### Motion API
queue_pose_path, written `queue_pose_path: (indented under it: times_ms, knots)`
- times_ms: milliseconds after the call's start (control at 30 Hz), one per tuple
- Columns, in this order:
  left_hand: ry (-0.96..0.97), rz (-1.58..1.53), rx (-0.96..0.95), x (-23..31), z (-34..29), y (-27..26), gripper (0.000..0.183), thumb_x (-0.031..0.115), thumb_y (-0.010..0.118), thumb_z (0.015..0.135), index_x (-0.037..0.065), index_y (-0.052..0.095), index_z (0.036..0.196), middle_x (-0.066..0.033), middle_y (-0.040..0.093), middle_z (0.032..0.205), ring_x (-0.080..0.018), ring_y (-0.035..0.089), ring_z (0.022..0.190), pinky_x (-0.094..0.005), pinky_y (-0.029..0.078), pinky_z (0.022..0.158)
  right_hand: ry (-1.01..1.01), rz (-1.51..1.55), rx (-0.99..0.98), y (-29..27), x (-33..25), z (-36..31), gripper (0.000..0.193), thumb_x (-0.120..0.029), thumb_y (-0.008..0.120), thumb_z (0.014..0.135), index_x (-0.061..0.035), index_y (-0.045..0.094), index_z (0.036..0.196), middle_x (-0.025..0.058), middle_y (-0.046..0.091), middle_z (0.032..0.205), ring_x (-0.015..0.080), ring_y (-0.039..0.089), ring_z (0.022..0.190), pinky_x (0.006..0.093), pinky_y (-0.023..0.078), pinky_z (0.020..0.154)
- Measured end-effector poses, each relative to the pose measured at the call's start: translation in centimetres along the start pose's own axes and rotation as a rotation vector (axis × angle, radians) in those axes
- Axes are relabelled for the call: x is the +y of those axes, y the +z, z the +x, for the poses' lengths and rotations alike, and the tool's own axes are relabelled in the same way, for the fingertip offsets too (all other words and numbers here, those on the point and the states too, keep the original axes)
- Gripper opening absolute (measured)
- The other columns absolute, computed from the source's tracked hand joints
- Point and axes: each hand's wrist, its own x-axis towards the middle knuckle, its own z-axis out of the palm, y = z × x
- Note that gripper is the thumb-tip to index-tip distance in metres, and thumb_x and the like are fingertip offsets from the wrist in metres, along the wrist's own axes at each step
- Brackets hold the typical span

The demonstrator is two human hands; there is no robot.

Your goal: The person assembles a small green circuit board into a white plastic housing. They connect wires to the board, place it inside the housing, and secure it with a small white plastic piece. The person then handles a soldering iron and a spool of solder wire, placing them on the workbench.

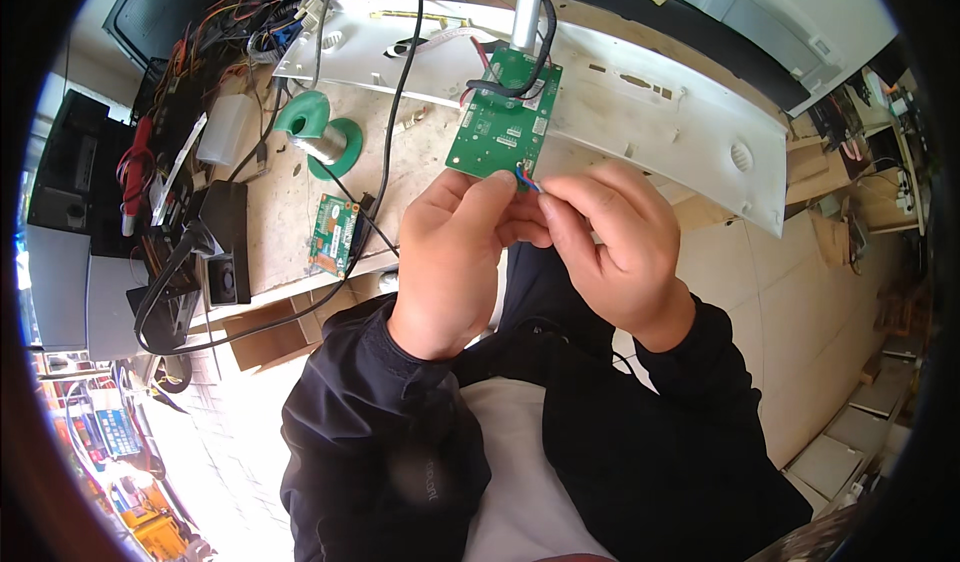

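Observation:
A green circuit board (500, 122) is held up above the workbench, its near edge toward me. My left hand (455, 232) grips that edge, thumb on top and fingers curled beneath. Close by, my right hand (615, 227) pinches a few thin blue and red wires (528, 177) at the board's near right corner. The wire ends at the board are partly covered by my fingers, so I cannot tell how they are joined. A black cable (545, 57) loops over the board's far part, and a reddish flat lead (480, 54) runs near its far left side.
A long white plastic panel (690, 152) lies across the bench behind the board. On the left are a green solder spool (320, 137), a smaller green circuit board (335, 232) and a black cable (393, 132). A metal pole (528, 7) rises at the back.

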Motion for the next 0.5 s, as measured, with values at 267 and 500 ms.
queue_pose_path:
  times_ms: [267, 500]
  knots:
    - [0.028, 0.073, 0.072, -0.2, -0.1, 0.2, 0.019, 0.01, 0.062, 0.101, -0.009, 0.059, 0.099, -0.0186, 0.073, 0.09, -0.0221, 0.07, 0.073, -0.0314, 0.058, 0.069, 0.0, -0.003, -0.066, -0.5, -0.3, 0.3, 0.019, 0.007, 0.077, 0.081, 0.0012, 0.067, 0.096, 0.0106, 0.053, 0.074, 0.0299, 0.055, 0.063, 0.0408, 0.042, 0.053]
    - [0.042, 0.16, 0.095, 0.2, 0.0, 0.3, 0.017, 0.009, 0.063, 0.1, -0.007, 0.059, 0.098, -0.0175, 0.074, 0.089, -0.0194, 0.069, 0.072, -0.0285, 0.054, 0.065, 0.041, -0.024, -0.112, -1.2, -0.2, 0.8, 0.021, 0.008, 0.078, 0.082, 0.0027, 0.07, 0.1, 0.01, 0.057, 0.078, 0.0233, 0.057, 0.062, 0.0342, 0.043, 0.052]
